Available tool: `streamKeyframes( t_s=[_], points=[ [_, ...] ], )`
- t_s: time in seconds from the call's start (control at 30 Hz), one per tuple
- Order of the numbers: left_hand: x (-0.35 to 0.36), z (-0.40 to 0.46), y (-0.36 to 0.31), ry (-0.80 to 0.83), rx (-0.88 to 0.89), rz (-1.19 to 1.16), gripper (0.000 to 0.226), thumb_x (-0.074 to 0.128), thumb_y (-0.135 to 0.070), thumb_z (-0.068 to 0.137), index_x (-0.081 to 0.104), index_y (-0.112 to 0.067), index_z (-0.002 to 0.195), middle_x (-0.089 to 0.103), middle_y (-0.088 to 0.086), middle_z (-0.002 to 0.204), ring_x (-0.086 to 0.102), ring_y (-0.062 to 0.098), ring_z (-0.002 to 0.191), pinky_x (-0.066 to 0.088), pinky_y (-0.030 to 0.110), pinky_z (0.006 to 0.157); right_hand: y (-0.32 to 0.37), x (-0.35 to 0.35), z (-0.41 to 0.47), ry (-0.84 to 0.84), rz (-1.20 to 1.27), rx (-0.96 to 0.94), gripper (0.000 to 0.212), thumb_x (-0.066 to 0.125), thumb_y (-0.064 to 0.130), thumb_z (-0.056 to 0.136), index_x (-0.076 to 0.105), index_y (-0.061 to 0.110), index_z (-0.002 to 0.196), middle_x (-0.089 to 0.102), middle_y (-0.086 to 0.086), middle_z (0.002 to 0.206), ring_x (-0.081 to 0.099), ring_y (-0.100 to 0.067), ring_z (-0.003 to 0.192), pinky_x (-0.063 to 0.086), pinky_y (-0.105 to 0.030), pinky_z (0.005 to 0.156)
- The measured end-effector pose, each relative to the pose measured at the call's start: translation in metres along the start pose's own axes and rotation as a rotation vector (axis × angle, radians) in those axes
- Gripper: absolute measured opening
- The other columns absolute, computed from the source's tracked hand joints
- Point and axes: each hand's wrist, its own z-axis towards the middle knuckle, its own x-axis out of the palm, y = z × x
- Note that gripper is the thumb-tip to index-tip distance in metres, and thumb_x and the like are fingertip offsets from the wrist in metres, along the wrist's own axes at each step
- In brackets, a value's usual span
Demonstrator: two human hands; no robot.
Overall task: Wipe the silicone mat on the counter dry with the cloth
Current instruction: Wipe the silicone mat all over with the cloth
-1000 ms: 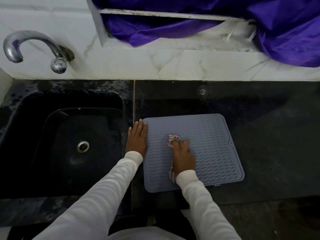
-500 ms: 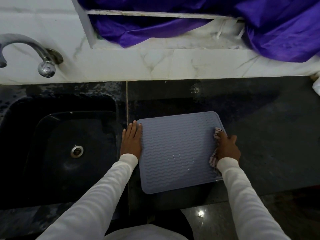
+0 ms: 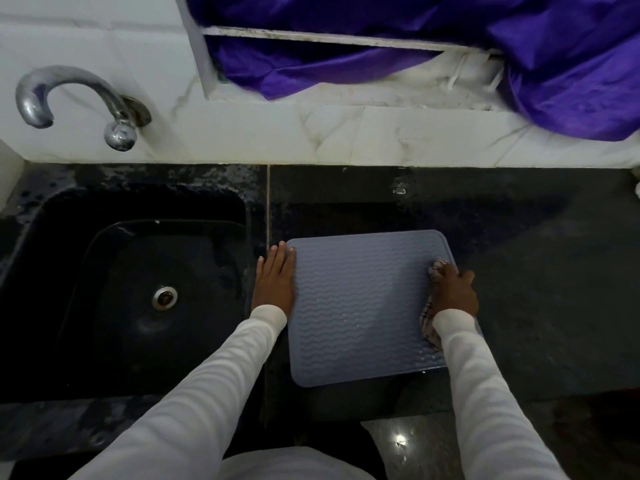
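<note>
A grey-blue silicone mat (image 3: 360, 306) with a wavy ribbed surface lies flat on the dark counter (image 3: 536, 289), just right of the sink. My left hand (image 3: 275, 280) rests flat with straight fingers on the mat's left edge. My right hand (image 3: 455, 292) grips a bunched checked cloth (image 3: 429, 315) and presses it on the mat's right edge. Most of the cloth is hidden under my hand and sleeve. Small wet glints show near the mat's lower middle.
A black sink (image 3: 145, 299) with a metal drain (image 3: 165, 297) sits to the left, under a chrome tap (image 3: 76, 98). White marble wall and ledge run behind, with purple fabric (image 3: 519, 57) draped over it. Counter's front edge is near my body.
My right hand swept the cloth from the mat's centre to its right edge and has stayed there since. My left hand stays on the left edge.
</note>
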Motion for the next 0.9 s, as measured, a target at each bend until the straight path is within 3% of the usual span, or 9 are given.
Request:
streamKeyframes(
  t_s=[0.13, 0.27, 0.33, 0.4, 0.47, 0.57, 0.67, 0.9],
  points=[
    [-0.002, -0.001, -0.002, 0.005, -0.001, -0.008, 0.070, 0.040, -0.018, 0.102, -0.007, -0.019, 0.155, -0.011, 0.004, 0.163, -0.012, 0.021, 0.149, -0.013, 0.039, 0.118, 0.057, 0.020, -0.057, 0.034, -0.003, -0.357, 0.049, 0.056, 0.013, 0.089, 0.047, 0.023, 0.136, 0.045, -0.015, 0.124, 0.060, -0.038, 0.091, 0.051, -0.044, 0.078],
    [-0.004, 0.000, -0.002, 0.015, -0.006, -0.019, 0.067, 0.038, -0.026, 0.102, -0.002, -0.018, 0.155, -0.008, 0.004, 0.163, -0.009, 0.022, 0.150, -0.012, 0.039, 0.118, 0.113, 0.075, -0.131, 0.217, -0.058, -0.629, 0.052, 0.059, 0.019, 0.087, 0.046, 0.026, 0.137, 0.044, -0.010, 0.130, 0.063, -0.031, 0.090, 0.055, -0.040, 0.076],
    [-0.002, 0.001, -0.001, 0.026, -0.002, 0.001, 0.072, 0.043, -0.033, 0.101, -0.002, -0.017, 0.155, -0.007, 0.005, 0.163, -0.008, 0.023, 0.150, -0.014, 0.038, 0.117, 0.127, 0.093, -0.150, 0.206, -0.146, -0.633, 0.047, 0.063, 0.018, 0.088, 0.051, 0.022, 0.134, 0.048, -0.017, 0.132, 0.066, -0.033, 0.078, 0.057, -0.041, 0.062],
    [0.000, 0.000, 0.001, 0.024, -0.001, 0.013, 0.074, 0.045, -0.035, 0.100, -0.001, -0.017, 0.155, -0.007, 0.006, 0.163, -0.007, 0.023, 0.150, -0.013, 0.039, 0.117, 0.130, 0.094, -0.156, 0.195, -0.186, -0.599, 0.051, 0.077, 0.015, 0.076, 0.061, 0.020, 0.125, 0.055, -0.021, 0.125, 0.064, -0.031, 0.060, 0.054, -0.037, 0.046],
    [-0.001, 0.000, 0.000, 0.036, 0.007, 0.013, 0.075, 0.045, -0.035, 0.099, 0.000, -0.016, 0.156, -0.007, 0.006, 0.163, -0.007, 0.023, 0.150, -0.010, 0.040, 0.119, 0.124, 0.089, -0.154, 0.139, -0.189, -0.608, 0.051, 0.082, 0.013, 0.068, 0.066, 0.019, 0.116, 0.060, -0.021, 0.116, 0.061, -0.030, 0.051, 0.050, -0.034, 0.039],
    [-0.001, -0.001, 0.000, 0.036, 0.009, 0.008, 0.075, 0.046, -0.033, 0.100, -0.002, -0.018, 0.156, -0.009, 0.004, 0.163, -0.009, 0.022, 0.150, -0.010, 0.040, 0.119, 0.110, 0.082, -0.144, 0.122, -0.203, -0.628, 0.045, 0.074, 0.016, 0.080, 0.061, 0.018, 0.123, 0.055, -0.020, 0.119, 0.065, -0.031, 0.061, 0.055, -0.038, 0.048],
    [0.000, 0.000, 0.000, 0.027, 0.000, 0.003, 0.070, 0.041, -0.022, 0.102, -0.004, -0.020, 0.156, -0.011, 0.003, 0.163, -0.013, 0.020, 0.149, -0.012, 0.040, 0.118, 0.089, 0.072, -0.124, 0.143, -0.130, -0.524, 0.039, 0.056, 0.019, 0.093, 0.054, 0.023, 0.131, 0.049, -0.017, 0.126, 0.064, -0.035, 0.081, 0.055, -0.042, 0.067],
    [0.002, -0.001, 0.002, 0.004, 0.013, -0.013, 0.070, 0.039, -0.018, 0.101, -0.005, -0.020, 0.155, -0.011, 0.003, 0.163, -0.013, 0.020, 0.149, -0.012, 0.040, 0.119, 0.043, 0.050, -0.082, 0.047, -0.047, -0.375, 0.022, 0.052, 0.028, 0.096, 0.061, 0.017, 0.113, 0.047, -0.007, 0.106, 0.058, -0.027, 0.071, 0.055, -0.041, 0.069]
  ],
)
